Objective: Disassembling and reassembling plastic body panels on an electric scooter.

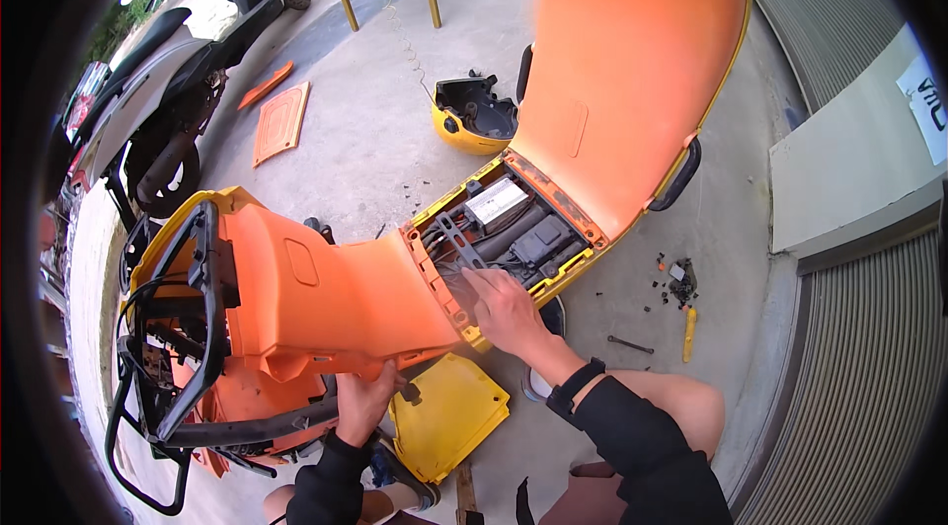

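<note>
In front of me lies a vehicle body with orange panels and a yellow frame. Its open compartment (462, 300) holds a silver box (496, 204), a black box (543, 241) and dark cables. My right hand (513, 316) reaches over the compartment's near rim, fingers pinched at the lower end of a black slotted bracket (458, 241). Lower left, my left hand (363, 404) is closed around the bottom edge of the orange body panel (341, 303); its fingertips are partly hidden. A loose yellow panel (449, 418) lies below, beside my left hand.
A yellow helmet-like shell (474, 135) sits beyond the compartment. Orange pieces (281, 123) lie farther left, near a parked scooter (168, 90). On the right floor are a yellow-handled tool (689, 335), a wrench-like tool (630, 344) and small dark parts (681, 285). A tall orange panel (627, 61) rises behind.
</note>
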Tool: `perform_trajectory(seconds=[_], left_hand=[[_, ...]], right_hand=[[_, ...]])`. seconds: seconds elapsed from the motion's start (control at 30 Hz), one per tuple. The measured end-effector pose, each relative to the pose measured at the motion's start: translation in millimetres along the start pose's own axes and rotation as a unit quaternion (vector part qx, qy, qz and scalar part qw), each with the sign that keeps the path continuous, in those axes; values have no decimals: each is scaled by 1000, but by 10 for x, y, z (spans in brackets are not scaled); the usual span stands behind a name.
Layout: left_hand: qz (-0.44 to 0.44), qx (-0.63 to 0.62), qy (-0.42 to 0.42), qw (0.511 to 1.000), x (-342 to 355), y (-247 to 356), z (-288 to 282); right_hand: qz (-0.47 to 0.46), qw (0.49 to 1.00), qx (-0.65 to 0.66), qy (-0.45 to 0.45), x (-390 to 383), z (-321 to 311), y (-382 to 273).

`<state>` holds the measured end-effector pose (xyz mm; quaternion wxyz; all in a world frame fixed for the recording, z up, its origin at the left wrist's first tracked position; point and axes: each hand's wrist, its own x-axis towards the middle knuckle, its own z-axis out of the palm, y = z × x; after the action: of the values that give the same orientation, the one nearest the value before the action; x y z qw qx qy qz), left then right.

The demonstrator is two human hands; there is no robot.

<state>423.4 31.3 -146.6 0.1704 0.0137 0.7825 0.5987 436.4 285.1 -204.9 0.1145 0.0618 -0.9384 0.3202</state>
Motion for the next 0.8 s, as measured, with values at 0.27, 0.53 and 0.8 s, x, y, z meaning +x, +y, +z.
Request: perform_trajectory(seconds=[0.27,0.53,0.8], left_hand=[[-51,12,-6,999,-14,87,22],[-33,26,45,998,-67,133,87],[156,162,143,964,-30,128,169]], right_hand=[[64,997,-17,-28,650,797,-29],[52,997,51,18,632,813,-114],[-6,997,0,-77,656,674,-77]])
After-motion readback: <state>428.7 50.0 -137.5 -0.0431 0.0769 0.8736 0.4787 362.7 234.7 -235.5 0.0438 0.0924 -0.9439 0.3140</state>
